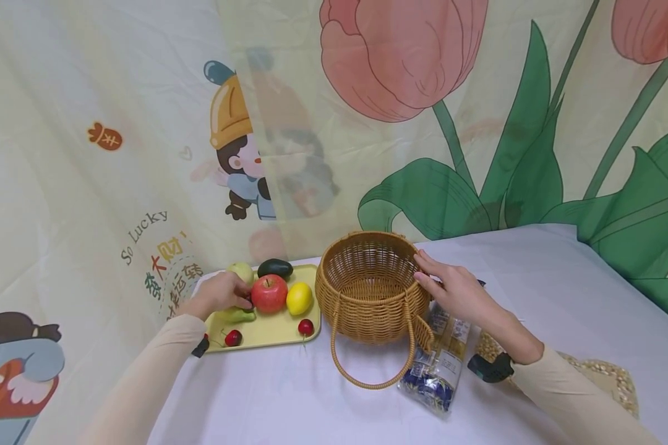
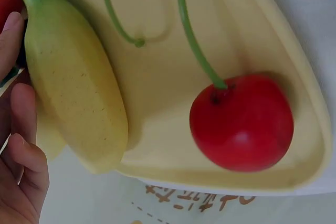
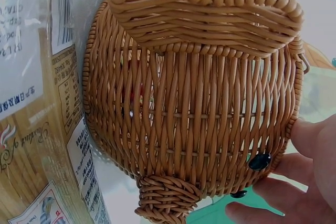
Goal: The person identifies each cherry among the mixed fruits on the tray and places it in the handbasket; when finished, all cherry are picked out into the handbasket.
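On the yellow tray (image 1: 278, 338), my left hand (image 1: 224, 293) reaches in beside the red apple (image 1: 269, 293), and its bent fingers hold a small dark fruit (image 2: 21, 56), mostly hidden by the fingers and banana. The banana (image 2: 76, 77) lies next to those fingers, and a cherry (image 2: 241, 123) is near the tray's corner. My right hand (image 1: 461, 292) touches the right rim of the wicker basket (image 1: 370, 318) with fairly straight fingers. The basket's opening faces up and its handle (image 1: 372, 387) hangs down in front.
Also on the tray are a lemon (image 1: 299, 299), an avocado (image 1: 275, 267), a pale green fruit (image 1: 242, 272) and another cherry (image 1: 305, 327). A clear noodle package (image 1: 442, 364) lies right of the basket, with a bag of pale kernels (image 1: 607, 377) under the right forearm. A printed curtain (image 1: 339, 154) hangs behind.
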{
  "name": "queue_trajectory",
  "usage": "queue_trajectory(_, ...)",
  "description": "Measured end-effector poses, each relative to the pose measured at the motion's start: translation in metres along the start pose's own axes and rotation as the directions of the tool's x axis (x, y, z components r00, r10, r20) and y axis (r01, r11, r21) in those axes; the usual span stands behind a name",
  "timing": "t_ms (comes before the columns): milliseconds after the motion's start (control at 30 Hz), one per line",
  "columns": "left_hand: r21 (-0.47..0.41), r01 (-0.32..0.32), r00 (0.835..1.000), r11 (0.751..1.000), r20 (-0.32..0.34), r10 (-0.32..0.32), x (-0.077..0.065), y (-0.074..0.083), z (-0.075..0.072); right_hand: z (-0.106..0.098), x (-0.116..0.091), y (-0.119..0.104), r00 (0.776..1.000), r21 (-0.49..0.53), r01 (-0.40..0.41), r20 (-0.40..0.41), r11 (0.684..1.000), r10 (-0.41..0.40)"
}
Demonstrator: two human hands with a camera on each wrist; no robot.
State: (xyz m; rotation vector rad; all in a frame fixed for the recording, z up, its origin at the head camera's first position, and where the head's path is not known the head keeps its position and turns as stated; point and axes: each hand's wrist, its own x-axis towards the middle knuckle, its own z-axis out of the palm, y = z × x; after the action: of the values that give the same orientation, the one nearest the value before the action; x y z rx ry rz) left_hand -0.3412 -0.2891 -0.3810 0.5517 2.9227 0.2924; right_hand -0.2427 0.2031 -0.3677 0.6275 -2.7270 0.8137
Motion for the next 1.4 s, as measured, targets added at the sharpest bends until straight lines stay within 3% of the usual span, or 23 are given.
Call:
queue_trajectory(533,0.0,0.057,0.998,0.998,0.021,-0.057,0.0,0.002,0.002,0.001,-0.001,0.001,1.0,0.004,0.0,-0.009,1.0,0.0)
queue_trajectory(833,-0.013,0.038,0.999,0.999,0.031,-0.038,0.001,0.002,-0.008,0.001,0.0,0.002,1.0,0.004,-0.005,-0.012,1.0,0.005)
queue_trajectory(1167,-0.138,0.003,1.0,0.99,-0.024,-0.006,-0.013,0.002,-0.037,0.001,0.001,0.001,1.0,0.008,-0.008,-0.003,1.0,0.008)
queue_trajectory(1300,-0.207,0.022,0.999,0.978,-0.035,-0.03,-0.019,0.007,-0.052,0.0,0.001,0.001,1.0,0.006,-0.007,-0.001,1.0,0.007)
queue_trajectory(1400,-0.234,-0.004,0.999,0.972,-0.053,-0.008,-0.022,0.015,-0.065,0.0,0.0,0.001,1.0,0.004,-0.004,0.001,1.0,0.004)
